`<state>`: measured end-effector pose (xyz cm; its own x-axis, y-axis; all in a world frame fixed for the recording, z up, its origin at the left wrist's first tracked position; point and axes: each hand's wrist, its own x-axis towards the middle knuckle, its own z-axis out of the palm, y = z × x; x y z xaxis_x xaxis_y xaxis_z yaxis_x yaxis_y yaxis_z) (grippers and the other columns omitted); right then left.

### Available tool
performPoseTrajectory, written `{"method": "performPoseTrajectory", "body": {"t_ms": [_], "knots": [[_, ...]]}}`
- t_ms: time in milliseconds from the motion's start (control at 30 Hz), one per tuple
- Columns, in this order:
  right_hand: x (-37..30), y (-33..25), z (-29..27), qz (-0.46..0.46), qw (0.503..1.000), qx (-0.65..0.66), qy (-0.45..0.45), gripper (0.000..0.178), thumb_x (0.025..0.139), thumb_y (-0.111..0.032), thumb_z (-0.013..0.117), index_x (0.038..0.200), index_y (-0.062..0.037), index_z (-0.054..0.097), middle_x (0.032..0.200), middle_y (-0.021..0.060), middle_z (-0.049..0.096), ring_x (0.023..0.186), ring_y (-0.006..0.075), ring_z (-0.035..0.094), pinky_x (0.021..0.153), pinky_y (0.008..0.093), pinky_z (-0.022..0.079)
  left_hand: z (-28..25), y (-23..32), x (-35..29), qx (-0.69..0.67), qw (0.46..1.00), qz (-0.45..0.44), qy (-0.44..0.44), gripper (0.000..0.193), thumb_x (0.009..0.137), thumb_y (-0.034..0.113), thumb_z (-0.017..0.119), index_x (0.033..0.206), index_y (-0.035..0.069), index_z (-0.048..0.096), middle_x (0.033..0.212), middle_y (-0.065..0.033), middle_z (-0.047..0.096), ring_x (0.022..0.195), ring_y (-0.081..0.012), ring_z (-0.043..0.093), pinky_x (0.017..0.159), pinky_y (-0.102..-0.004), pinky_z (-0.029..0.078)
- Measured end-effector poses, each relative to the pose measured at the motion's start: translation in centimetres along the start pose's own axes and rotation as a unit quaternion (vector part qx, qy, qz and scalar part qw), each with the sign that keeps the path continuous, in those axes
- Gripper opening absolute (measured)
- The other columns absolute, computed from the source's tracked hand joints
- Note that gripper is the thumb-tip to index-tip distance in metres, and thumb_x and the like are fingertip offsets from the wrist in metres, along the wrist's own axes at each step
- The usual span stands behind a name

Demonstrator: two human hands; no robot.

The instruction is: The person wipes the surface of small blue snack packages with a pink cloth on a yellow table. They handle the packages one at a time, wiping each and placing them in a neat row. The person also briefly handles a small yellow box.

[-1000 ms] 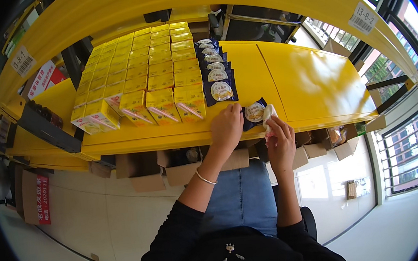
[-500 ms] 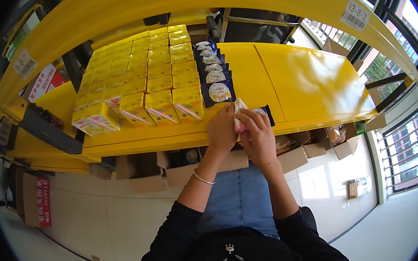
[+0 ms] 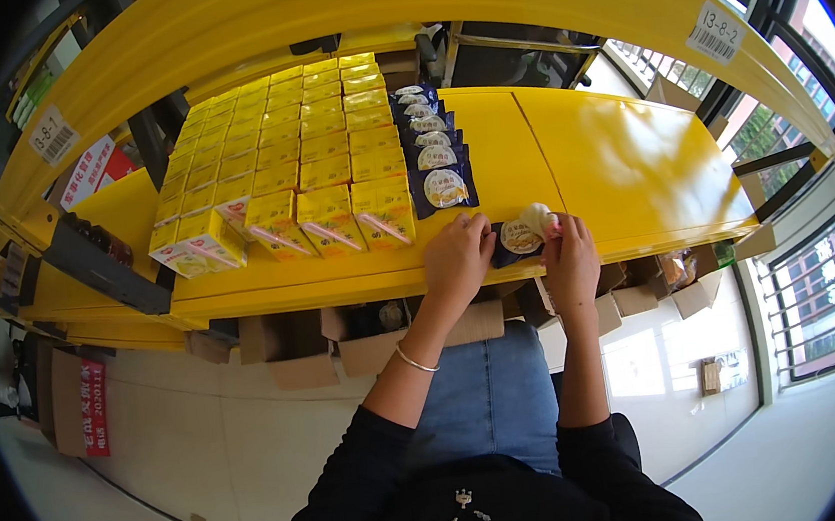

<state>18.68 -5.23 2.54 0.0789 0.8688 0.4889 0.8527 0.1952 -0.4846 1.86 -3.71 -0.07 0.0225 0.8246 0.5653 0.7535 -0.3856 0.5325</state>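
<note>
— What is at the centre of the frame?

— A dark blue snack packet point(image 3: 519, 239) with a round pale picture on its front, lying at the front edge of a yellow shelf point(image 3: 619, 156), just below a row of matching dark packets point(image 3: 434, 143).

— And the hands?

— Both are on it. The left hand point(image 3: 458, 262) is curled over the packet's left end, fingers closed on it. The right hand point(image 3: 568, 261) grips the right end, where a pale, rounded bit shows at the fingertips; what that bit is cannot be made out.

— What surrounds them?

— To the left of the dark row, yellow cartons point(image 3: 278, 168) stand packed in tight ranks across the shelf. Under the shelf edge sit open cardboard boxes point(image 3: 364, 331). A thin bracelet point(image 3: 414, 359) circles the left wrist, and black sleeves point(image 3: 357, 467) cover the forearms.
</note>
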Motion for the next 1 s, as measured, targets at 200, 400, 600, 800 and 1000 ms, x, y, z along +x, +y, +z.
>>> {"method": "performPoseTrajectory", "body": {"t_ms": [200,400,600,800,1000], "knots": [[-1.5,3.2,-1.1,0.065,0.997,-0.016,0.032,0.026,0.092,-0.024,0.053,0.105,-0.0019,0.058,0.100,0.0161,0.060,0.088,0.0374,0.059,0.072,0.0441,0.048,0.2,-0.2,-0.1,-0.011,1.000,0.000,0.009,0.013,0.082,0.013,0.069,0.082,0.008,0.057,0.073,-0.0050,0.059,0.064,-0.0249,0.061,0.054,-0.0368,0.046],[-1.8,0.6,-1.2,0.083,0.995,0.059,0.010,0.033,0.088,-0.033,0.061,0.097,-0.0013,0.062,0.095,0.0152,0.061,0.082,0.0362,0.062,0.069,0.0431,0.050,0.0,-0.2,-0.1,-0.010,1.000,-0.001,-0.003,0.012,0.082,0.013,0.069,0.083,0.008,0.058,0.073,-0.0051,0.059,0.066,-0.0247,0.061,0.055,-0.0369,0.047],[-1.5,0.6,-1.0,0.118,0.974,0.195,-0.008,0.024,0.084,-0.019,0.068,0.090,0.0030,0.062,0.076,0.0139,0.064,0.067,0.0237,0.067,0.060,0.0340,0.051,-0.3,-0.1,-0.1,-0.022,1.000,-0.004,-0.022,0.011,0.080,0.013,0.068,0.082,0.009,0.058,0.075,-0.0061,0.059,0.069,-0.0266,0.061,0.058,-0.0389,0.048],[-1.9,2.4,0.5,0.175,0.909,0.379,0.008,0.017,0.086,-0.012,0.067,0.088,0.0043,0.062,0.074,0.0030,0.064,0.067,0.0076,0.059,0.058,0.0258,0.049,-0.7,0.0,-0.1,-0.029,0.999,0.006,-0.022,0.009,0.081,0.015,0.069,0.082,0.010,0.062,0.074,-0.0057,0.058,0.068,-0.0253,0.062,0.057,-0.0375,0.048],[-1.3,3.2,-0.8,0.166,0.822,0.491,0.237,0.017,0.089,-0.005,0.063,0.104,0.0029,0.058,0.093,0.0048,0.062,0.074,0.0090,0.060,0.060,0.0222,0.052,-1.2,0.0,0.0,-0.060,0.997,-0.012,-0.052,0.009,0.082,0.020,0.069,0.079,0.011,0.067,0.071,-0.0034,0.061,0.065,-0.0219,0.061,0.056,-0.0343,0.046]]}}
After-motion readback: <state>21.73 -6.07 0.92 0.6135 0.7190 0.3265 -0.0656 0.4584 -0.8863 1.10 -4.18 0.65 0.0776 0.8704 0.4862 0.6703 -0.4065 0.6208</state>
